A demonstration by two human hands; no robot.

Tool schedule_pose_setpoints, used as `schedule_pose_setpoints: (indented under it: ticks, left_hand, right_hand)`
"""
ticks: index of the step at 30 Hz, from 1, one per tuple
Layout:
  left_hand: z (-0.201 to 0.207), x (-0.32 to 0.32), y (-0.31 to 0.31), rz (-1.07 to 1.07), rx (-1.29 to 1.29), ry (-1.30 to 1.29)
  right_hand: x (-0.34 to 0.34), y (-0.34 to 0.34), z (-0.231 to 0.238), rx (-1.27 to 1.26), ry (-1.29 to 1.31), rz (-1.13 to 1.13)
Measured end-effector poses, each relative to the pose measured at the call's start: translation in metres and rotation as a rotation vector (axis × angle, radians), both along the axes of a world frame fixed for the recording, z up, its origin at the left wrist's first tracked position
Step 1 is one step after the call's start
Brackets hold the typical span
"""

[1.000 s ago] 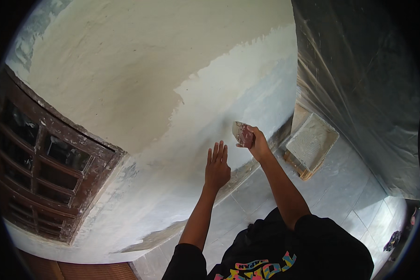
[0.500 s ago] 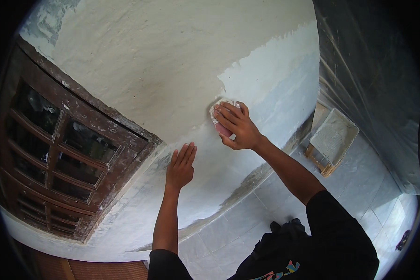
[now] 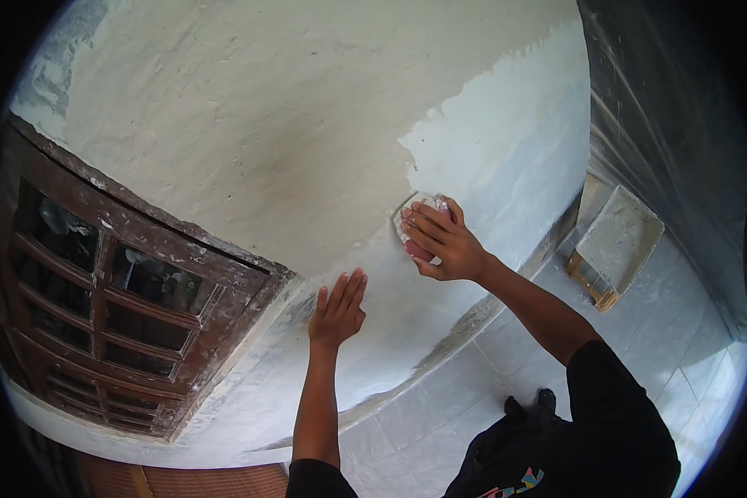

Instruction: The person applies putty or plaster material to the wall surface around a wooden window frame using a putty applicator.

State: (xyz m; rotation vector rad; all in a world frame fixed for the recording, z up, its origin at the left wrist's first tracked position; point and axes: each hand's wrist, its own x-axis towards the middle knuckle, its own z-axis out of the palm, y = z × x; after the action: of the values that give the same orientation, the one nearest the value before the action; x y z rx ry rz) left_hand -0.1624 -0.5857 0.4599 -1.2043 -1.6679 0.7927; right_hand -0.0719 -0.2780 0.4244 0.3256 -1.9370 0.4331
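My right hand (image 3: 450, 246) grips a pink pad, crusted with white plaster (image 3: 420, 200), and presses it against the wall (image 3: 249, 141). The pad looks sponge-like, but its face against the wall is hidden. It sits by the border between the beige coat and a paler bluish-white patch (image 3: 506, 108). Lower and to the left, my left hand (image 3: 337, 312) lies against the wall with its fingers stretched out, holding nothing.
A brown wooden window frame with glass panes (image 3: 112, 278) is at the left. On the right, a plaster-coated tray (image 3: 621, 238) rests on a wooden support (image 3: 589, 284) above grey floor tiles (image 3: 465, 378). Plastic sheeting (image 3: 672, 124) hangs behind it.
The view has shifted, moving most of the scene toward the right of the picture. My right hand still holds the pad to the wall, and both hands stay near the same spots.
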Motion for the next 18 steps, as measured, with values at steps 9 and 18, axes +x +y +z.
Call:
schedule_pose_setpoints:
  ticks: [9, 18]
  left_hand:
    - [0.0, 0.0, 0.002, 0.009, -0.004, 0.012]
    - [-0.002, 0.0, 0.004, 0.031, -0.011, 0.036]
  right_hand:
    - [-0.002, -0.007, -0.004, -0.015, -0.013, -0.031]
    - [-0.014, 0.016, 0.025, -0.053, 0.085, -0.122]
